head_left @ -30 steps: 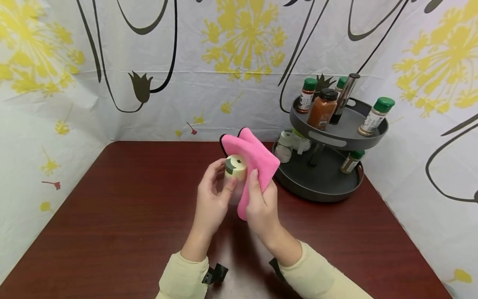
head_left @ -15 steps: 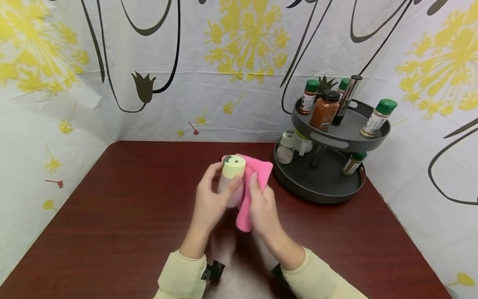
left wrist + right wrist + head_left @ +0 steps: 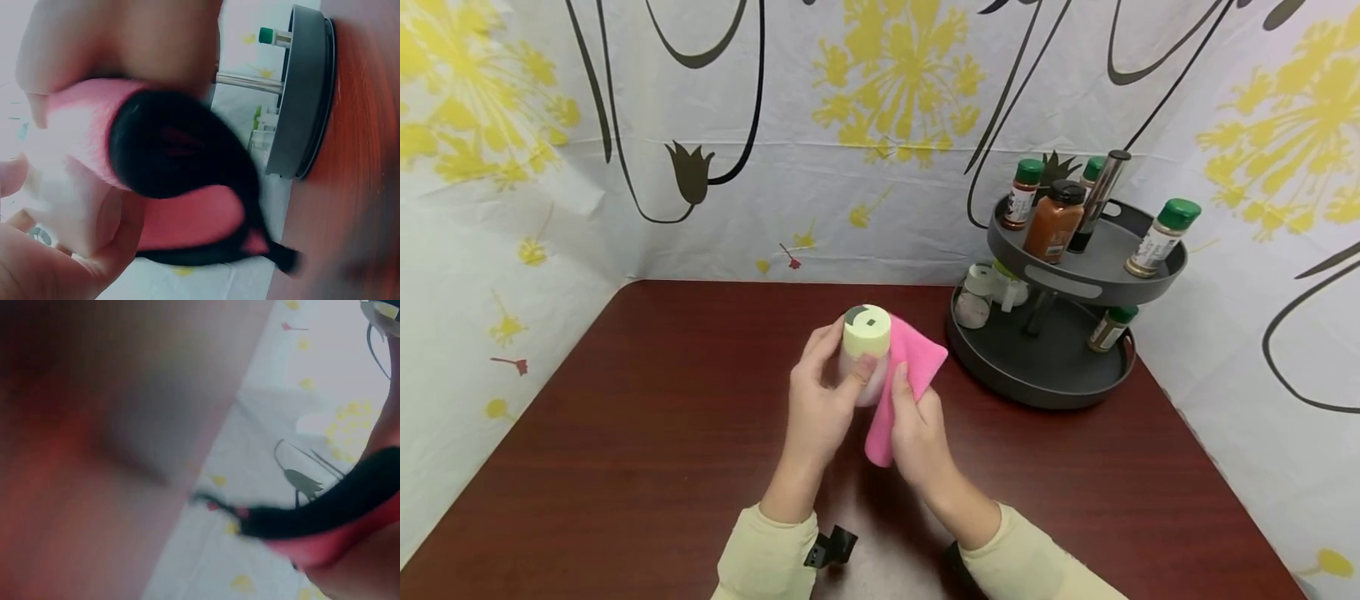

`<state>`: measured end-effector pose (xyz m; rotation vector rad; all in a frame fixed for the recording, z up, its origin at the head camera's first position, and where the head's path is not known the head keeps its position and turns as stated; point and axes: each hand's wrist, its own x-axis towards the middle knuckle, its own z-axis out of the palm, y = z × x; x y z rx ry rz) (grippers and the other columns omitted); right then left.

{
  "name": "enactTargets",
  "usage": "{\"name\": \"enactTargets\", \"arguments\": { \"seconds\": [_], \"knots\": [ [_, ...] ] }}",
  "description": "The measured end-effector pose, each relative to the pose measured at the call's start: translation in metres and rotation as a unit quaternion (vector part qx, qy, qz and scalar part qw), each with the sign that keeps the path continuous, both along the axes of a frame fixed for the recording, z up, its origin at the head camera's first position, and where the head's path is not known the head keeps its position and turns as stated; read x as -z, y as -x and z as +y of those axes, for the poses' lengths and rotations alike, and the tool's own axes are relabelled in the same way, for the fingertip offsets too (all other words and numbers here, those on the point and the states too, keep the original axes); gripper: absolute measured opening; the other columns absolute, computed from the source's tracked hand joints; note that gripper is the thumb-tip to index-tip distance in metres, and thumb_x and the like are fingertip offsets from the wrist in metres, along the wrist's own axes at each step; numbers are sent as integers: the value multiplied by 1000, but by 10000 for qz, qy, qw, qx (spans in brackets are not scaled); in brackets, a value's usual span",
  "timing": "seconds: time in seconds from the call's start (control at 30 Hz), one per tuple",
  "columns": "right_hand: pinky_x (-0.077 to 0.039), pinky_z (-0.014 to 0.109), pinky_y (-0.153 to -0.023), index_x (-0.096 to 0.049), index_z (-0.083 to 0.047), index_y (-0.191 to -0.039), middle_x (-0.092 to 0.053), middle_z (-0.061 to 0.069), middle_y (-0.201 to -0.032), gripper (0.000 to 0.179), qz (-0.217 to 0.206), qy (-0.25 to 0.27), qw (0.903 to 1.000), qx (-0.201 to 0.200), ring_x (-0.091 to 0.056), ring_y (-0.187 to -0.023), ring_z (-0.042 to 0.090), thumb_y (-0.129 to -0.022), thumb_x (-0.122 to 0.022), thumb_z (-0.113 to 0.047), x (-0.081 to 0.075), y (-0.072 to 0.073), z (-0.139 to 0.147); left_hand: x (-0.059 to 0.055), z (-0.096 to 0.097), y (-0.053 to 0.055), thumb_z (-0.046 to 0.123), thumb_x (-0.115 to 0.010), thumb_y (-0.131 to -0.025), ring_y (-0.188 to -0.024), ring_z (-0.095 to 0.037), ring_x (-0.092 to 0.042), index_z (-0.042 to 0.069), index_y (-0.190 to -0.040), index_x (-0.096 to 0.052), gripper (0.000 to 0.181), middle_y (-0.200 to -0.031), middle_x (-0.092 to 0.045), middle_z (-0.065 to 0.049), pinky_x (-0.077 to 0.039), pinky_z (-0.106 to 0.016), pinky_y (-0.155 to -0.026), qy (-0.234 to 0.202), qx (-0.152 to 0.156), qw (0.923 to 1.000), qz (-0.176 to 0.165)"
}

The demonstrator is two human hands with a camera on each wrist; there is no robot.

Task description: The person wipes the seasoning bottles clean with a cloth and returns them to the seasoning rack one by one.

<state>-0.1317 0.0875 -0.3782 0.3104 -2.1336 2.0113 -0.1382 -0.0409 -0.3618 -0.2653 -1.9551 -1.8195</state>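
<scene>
My left hand [image 3: 817, 398] grips a shaker bottle [image 3: 867, 335] with a pale yellow cap and a whitish, see-through body, held above the table. In my right hand [image 3: 921, 433] is a pink cloth [image 3: 914, 348], pinched with the thumb on top and pressed along the bottle's right side. The left wrist view shows the cloth's black edging [image 3: 181, 144] folded over, close to the bottle [image 3: 81, 206]. Much of the bottle's lower body is hidden by fingers and cloth. The right wrist view is blurred, with the black edging [image 3: 325, 509] at its right.
A dark grey two-tier turntable rack [image 3: 1037, 375] stands at the back right. Its upper tier holds several spice bottles, among them an orange-brown jar [image 3: 1054, 223]. On the lower tier are a white-capped shaker [image 3: 974, 298] and a green-capped bottle [image 3: 1111, 328]. A patterned sheet [image 3: 745, 225] hangs behind the table [image 3: 662, 417].
The cloth has come down from over the bottle's top to its right side, and more of the cap and body shows. The bottle has shifted slightly left and stands more upright.
</scene>
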Motion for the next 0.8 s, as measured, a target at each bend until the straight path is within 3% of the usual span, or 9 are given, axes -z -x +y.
{"name": "enactTargets", "arguments": {
  "seconds": [0.13,0.23,0.33,0.43,0.53,0.7,0.8],
  "knots": [
    [-54,21,-88,-66,2,-128,-72,19,-112,49,-318,38,9995,-34,-66,-96,6,-118,-34,-33,-4,5,3,1,1,0,9,-81,-94,-127,-24,-59,7,-148,-62,57,-131,-65,-13,-49,-56,-112,-28,-34,9999,-163],
    [-54,21,-92,-61,4,-134,-70,18,-116,49,154,413,9990,-28,-66,-101,8,-117,-34,-34,-18,5,5,3,3,0,10,-85,-90,-125,-21,-60,10,-145,-67,57,-127,-67,-11,-48,-52,-112,-21,29,9994,-347],
    [-51,21,-89,-58,10,-127,-64,15,-104,46,873,577,9945,53,-63,-95,11,-117,-36,-29,-29,1,6,5,4,0,9,-88,-87,-121,-17,-62,13,-140,-71,56,-123,-70,-8,-50,-43,-108,-24,57,9991,-414],
    [-50,22,-84,-58,13,-119,-59,10,-94,41,1135,498,9922,107,-60,-88,11,-116,-37,-22,-30,-3,5,4,4,0,8,-89,-86,-117,-16,-63,14,-138,-73,54,-119,-70,-8,-54,-33,-101,-47,36,9994,-338],
    [-51,22,-82,-62,10,-119,-64,13,-95,40,772,321,9965,87,-62,-88,10,-116,-39,-21,-22,-4,4,2,2,0,7,-87,-87,-115,-14,-62,13,-139,-72,54,-118,-70,-9,-53,-29,-100,-192,11,9994,-296],
    [-53,25,-76,-68,4,-119,-68,18,-95,45,-338,-145,9993,21,-62,-82,11,-116,-41,-32,-12,0,7,-2,-3,-1,5,-85,-88,-113,-14,-62,10,-142,-69,56,-119,-69,-12,-50,-38,-105,-353,-54,9989,-314],
    [-53,24,-77,-69,2,-121,-68,18,-98,46,-624,-292,9976,-8,-63,-83,13,-116,-41,-35,-13,3,11,-1,-4,-1,5,-85,-89,-113,-15,-62,10,-143,-68,57,-120,-69,-11,-50,-41,-105,-335,36,9983,-482]
  ]
}}
